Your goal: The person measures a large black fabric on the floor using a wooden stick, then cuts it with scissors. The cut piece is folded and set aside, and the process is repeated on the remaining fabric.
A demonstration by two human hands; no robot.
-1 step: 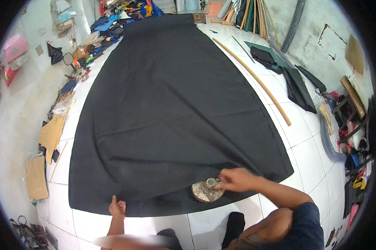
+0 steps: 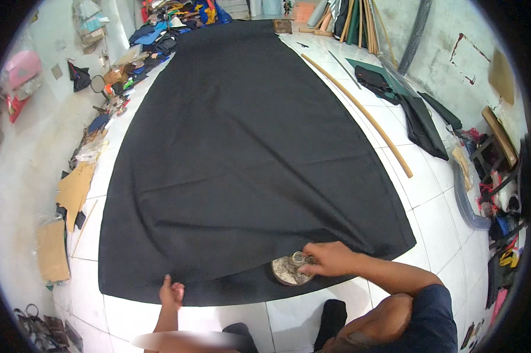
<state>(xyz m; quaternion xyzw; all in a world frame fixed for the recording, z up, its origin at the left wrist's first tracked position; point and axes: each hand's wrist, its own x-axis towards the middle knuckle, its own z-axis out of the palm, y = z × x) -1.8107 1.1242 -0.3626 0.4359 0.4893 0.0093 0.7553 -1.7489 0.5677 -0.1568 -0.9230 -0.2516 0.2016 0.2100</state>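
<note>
A large black fabric sheet (image 2: 236, 153) lies spread over the floor, with creases and a front fold running across it. On its front edge, right of centre, sits a round grey weight (image 2: 288, 272) with a ring on top. My right hand (image 2: 325, 259) is closed on the weight's right side by the ring; its fingertips are partly hidden. Over the sheet's front edge at the left, my left hand (image 2: 172, 292) has its thumb raised and its fingers loosely bent. No thing shows in it.
A long wooden strip (image 2: 365, 120) lies along the sheet's right side, with black fabric pieces (image 2: 421, 126) beyond. A brown block (image 2: 282, 27) rests at the far end. Piled cloth (image 2: 153, 35) and cardboard (image 2: 53, 250) line the left wall. A plastic tub (image 2: 468, 203) stands right.
My left hand has moved slightly to the right above the edge. My right hand has shifted a little at the weight, which stays in place on the sheet.
</note>
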